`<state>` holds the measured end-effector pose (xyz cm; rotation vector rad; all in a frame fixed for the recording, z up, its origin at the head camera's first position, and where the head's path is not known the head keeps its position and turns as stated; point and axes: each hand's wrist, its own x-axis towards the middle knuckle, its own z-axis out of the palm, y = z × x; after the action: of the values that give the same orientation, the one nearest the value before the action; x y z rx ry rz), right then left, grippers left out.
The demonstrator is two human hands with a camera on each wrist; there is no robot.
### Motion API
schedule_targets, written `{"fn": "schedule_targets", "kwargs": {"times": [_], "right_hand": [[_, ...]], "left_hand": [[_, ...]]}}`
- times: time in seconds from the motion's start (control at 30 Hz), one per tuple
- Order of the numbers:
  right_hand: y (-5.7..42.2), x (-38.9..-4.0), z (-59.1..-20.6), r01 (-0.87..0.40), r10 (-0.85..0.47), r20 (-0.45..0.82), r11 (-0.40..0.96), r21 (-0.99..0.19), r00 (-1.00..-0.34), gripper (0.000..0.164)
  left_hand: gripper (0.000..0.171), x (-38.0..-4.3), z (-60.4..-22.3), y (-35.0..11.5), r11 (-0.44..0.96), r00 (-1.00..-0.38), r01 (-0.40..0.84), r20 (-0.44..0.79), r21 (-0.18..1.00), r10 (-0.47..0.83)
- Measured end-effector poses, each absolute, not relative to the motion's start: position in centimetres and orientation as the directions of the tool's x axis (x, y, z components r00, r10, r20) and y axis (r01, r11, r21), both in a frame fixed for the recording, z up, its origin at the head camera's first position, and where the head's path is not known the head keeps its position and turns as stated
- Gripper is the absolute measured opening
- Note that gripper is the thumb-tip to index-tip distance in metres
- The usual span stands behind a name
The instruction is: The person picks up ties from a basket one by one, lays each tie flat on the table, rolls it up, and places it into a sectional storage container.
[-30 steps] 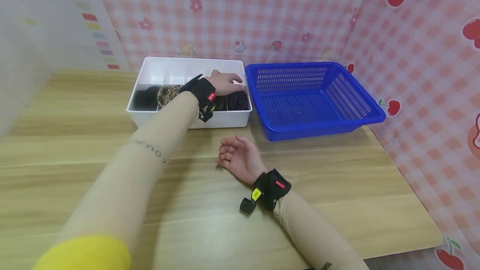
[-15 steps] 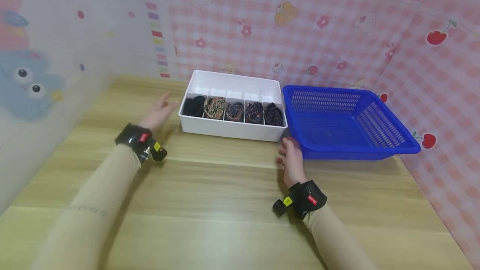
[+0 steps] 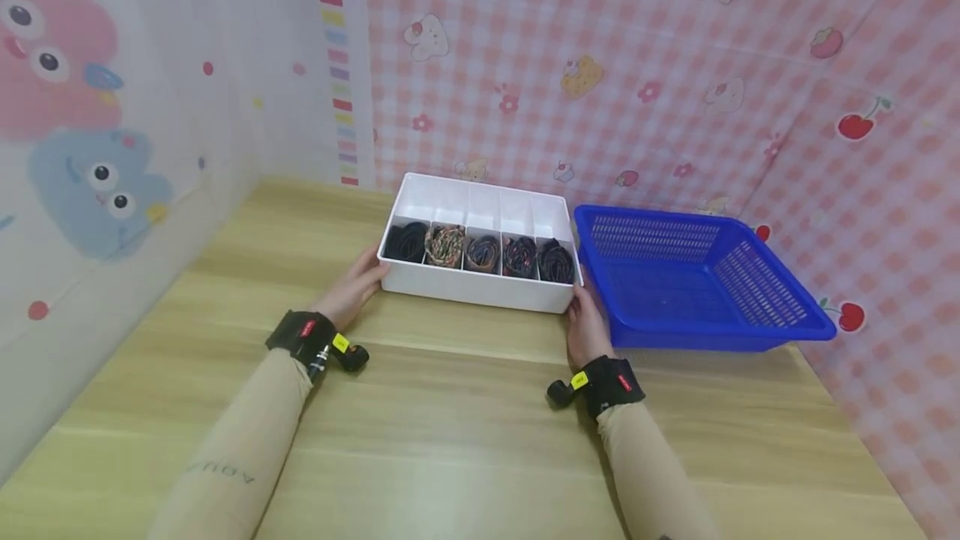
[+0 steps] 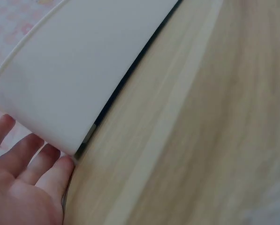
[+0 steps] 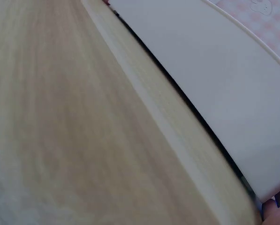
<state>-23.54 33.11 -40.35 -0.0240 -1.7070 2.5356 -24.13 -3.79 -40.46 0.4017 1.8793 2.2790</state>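
A white divided box (image 3: pixel 476 286) stands at the back of the table, with rolled pieces of dark or patterned cloth in its front compartments. One roll (image 3: pixel 446 246) is speckled tan; the end rolls (image 3: pixel 406 242) look black. My left hand (image 3: pixel 351 290) holds the box's left end near the front corner; in the left wrist view its fingertips (image 4: pixel 60 166) are against the end wall. On the opposite end, my right hand (image 3: pixel 587 327) grips the front right corner, squeezed between box and basket. Most of that hand is hidden in the right wrist view.
A blue plastic basket (image 3: pixel 705 336) with slotted sides sits close to the box's right. Behind them is a pink checked wall covering (image 3: pixel 480 48), and a pale one (image 3: pixel 187 98) lies to the left. The wooden table (image 3: pixel 442 415) extends toward the body.
The left hand has come out of the box and round to its left end. My right hand has moved forward from the table to the right end. The head view has shifted.
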Motion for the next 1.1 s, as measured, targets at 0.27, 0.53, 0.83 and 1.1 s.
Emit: {"fn": "schedule_targets", "kwargs": {"times": [0.27, 0.53, 0.83, 1.1], "right_hand": [[33.7, -22.6, -40.8, -0.1, 0.112, 0.061, -0.388, -0.916, -0.992, 0.052], [34.4, -22.7, -40.8, -0.083, 0.118, 0.042, -0.373, -0.924, -0.992, 0.054], [34.4, -23.3, -40.0, -0.076, 0.095, 0.043, -0.376, -0.924, -0.995, 0.054], [33.8, -23.6, -39.4, -0.091, 0.14, 0.041, -0.375, -0.923, -0.989, 0.053]], "left_hand": [[0.058, -23.9, -40.7, -3.4, -0.218, -0.979, 0.03, 0.072, 0.975, 0.19], [0.054, -24.3, -41.6, -2.9, -0.249, -0.985, 0.032, 0.072, 0.968, 0.155], [0.054, -24.5, -40.6, -3.0, -0.276, -0.983, 0.035, 0.083, 0.961, 0.165], [0.055, -24.9, -39.6, -3.3, -0.236, -0.984, 0.038, 0.077, 0.971, 0.158]]}}
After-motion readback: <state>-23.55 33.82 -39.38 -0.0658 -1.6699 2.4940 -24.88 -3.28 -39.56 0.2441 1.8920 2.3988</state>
